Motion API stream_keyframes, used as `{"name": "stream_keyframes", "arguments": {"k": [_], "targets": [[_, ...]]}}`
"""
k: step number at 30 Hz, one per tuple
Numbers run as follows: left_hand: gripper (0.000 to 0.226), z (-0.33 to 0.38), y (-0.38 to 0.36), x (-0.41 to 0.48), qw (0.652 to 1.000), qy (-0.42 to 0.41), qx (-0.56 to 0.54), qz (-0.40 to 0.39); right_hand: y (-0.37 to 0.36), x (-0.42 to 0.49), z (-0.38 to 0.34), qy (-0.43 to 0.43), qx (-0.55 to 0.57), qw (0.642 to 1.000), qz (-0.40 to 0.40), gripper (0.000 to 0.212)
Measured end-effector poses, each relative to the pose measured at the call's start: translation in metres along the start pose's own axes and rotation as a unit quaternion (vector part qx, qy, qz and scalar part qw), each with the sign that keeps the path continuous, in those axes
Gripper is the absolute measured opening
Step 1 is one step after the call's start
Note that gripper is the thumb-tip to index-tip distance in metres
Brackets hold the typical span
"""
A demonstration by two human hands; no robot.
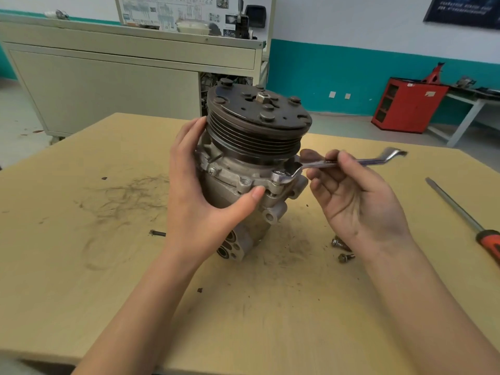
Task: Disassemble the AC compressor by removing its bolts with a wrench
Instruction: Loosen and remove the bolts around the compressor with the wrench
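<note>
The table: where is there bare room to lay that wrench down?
Widest bare patch: the table's left side, from its left edge to the left hand, apart from one small bolt. Also the near strip between the forearms. Crowded: right of the compressor, where loose bolts lie by the right hand holding the wrench, with the screwdriver beyond.

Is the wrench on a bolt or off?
On: the wrench ring end sits over a bolt on the compressor flange, the right hand pinching its shank.

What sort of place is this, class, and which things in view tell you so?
Probably an automotive training workshop: a diagram display board, a red cabinet, and an AC compressor being stripped on a scuffed table.
</note>
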State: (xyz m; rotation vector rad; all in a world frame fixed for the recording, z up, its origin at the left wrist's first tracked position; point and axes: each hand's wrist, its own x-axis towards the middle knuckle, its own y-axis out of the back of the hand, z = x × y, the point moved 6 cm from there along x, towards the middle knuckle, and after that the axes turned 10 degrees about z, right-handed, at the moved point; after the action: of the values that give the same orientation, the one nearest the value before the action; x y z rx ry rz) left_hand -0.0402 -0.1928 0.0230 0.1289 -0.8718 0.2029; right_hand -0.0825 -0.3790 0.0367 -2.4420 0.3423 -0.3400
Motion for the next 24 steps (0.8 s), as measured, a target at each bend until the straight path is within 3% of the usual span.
{"name": "stream_keyframes", "arguments": {"k": [4, 7, 10, 14, 19, 22, 24], "targets": [[0.091, 0.001, 0.0, 0.0, 1.0, -0.001, 0.0, -0.002, 0.003, -0.015, -0.024, 0.207, -0.071, 0.976, -0.002, 0.024], [0.092, 0.001, -0.001, 0.001, 1.0, 0.0, -0.001, -0.007, -0.003, -0.041, -0.031, 0.389, -0.162, 0.907, 0.0, 0.02], [0.093, 0.001, -0.001, 0.001, 1.0, -0.001, 0.0, -0.01, -0.013, -0.059, -0.023, 0.47, -0.209, 0.857, -0.039, 0.011], [0.092, 0.001, -0.001, 0.001, 1.0, -0.002, -0.001, -0.01, -0.012, -0.062, -0.017, 0.487, -0.25, 0.835, -0.062, 0.015], [0.092, 0.002, -0.001, 0.001, 1.0, -0.004, -0.002, -0.009, -0.011, -0.063, -0.011, 0.48, -0.245, 0.839, -0.072, 0.014], [0.092, 0.001, -0.002, 0.001, 1.0, -0.006, -0.001, -0.008, -0.008, -0.051, -0.006, 0.39, -0.176, 0.902, -0.063, 0.014], [0.091, 0.0, -0.002, 0.0, 1.0, -0.004, -0.002, -0.008, -0.005, -0.031, -0.003, 0.237, -0.09, 0.966, -0.051, 0.017]]}}
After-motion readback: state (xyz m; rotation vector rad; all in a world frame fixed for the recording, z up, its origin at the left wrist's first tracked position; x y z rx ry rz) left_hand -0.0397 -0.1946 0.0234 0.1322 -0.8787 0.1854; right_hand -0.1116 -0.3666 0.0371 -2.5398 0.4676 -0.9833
